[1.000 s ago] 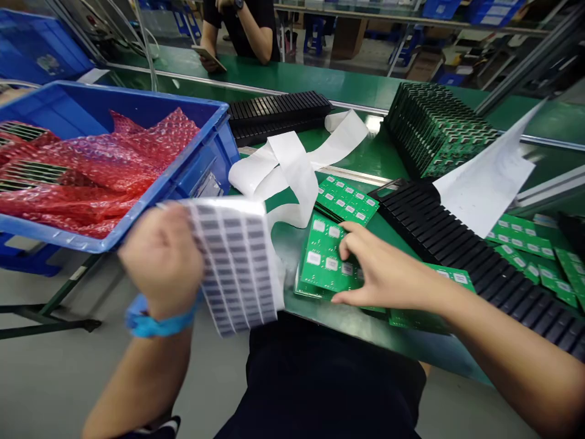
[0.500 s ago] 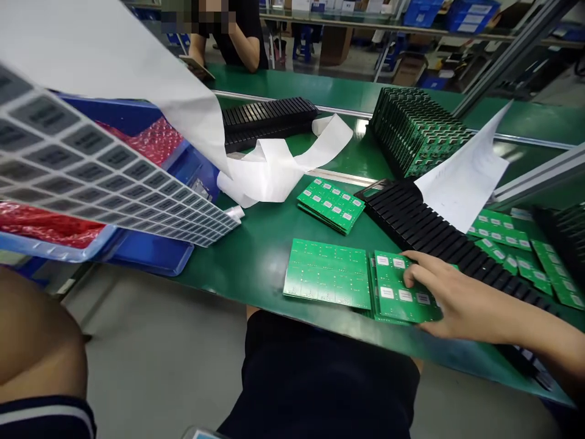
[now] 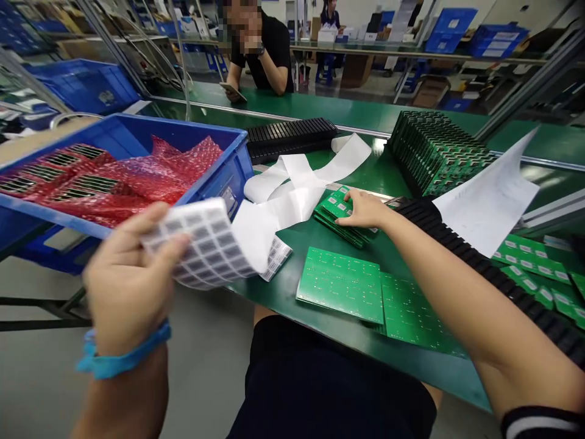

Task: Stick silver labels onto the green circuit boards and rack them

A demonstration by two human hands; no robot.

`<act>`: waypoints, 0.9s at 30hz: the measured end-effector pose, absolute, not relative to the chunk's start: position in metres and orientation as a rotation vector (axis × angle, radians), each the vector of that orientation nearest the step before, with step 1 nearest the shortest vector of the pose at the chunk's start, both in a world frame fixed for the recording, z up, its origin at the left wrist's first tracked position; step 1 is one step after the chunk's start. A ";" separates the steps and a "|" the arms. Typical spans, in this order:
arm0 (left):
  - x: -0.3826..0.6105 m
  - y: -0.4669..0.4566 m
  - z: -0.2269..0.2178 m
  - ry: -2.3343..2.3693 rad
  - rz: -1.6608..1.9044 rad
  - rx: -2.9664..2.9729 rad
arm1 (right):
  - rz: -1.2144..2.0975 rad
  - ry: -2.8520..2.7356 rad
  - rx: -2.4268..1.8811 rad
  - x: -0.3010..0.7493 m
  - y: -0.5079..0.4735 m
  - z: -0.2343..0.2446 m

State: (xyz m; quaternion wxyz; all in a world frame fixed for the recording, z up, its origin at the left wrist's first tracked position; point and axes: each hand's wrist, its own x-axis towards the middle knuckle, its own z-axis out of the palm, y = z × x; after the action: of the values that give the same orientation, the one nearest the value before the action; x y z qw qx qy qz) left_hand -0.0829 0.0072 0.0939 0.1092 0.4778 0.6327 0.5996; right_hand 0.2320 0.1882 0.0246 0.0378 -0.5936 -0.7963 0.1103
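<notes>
Right hand [image 3: 362, 208] open, fingers [image 3: 348, 195] resting unclenched on the green stack [image 3: 337, 214] near the counter's [image 3: 269, 299] far side, its long axis slanting toward the near edge, well away from the left hand [image 3: 123, 280] clenching the label sheet [image 3: 196, 244].

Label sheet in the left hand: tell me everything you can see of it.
The label sheet is a flexible white backing strip carrying rows of small grey rectangular labels; any printing is too blurred to read. The fingers of the left hand pinch its near end, curling it upward, and a bare white stretch loops down to a labelled part touching the green bench.
</notes>
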 end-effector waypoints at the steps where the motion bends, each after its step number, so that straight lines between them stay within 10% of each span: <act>1: -0.079 0.002 0.085 1.770 1.709 1.332 | 0.349 -2.453 -1.814 0.228 0.191 0.020; 9: -0.026 -0.017 0.030 1.413 1.107 1.302 | 0.604 -2.343 -1.169 0.201 0.107 0.060; 27: -0.019 -0.015 0.012 1.472 1.336 1.517 | 1.078 -2.310 -1.126 0.161 0.032 0.063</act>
State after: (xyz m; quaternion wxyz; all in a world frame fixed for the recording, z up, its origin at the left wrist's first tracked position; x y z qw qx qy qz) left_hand -0.0194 -0.0150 0.0120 0.3152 0.5757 0.5587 0.5071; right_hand 0.1606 0.0318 0.0631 0.1766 -0.3977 -0.8158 0.3809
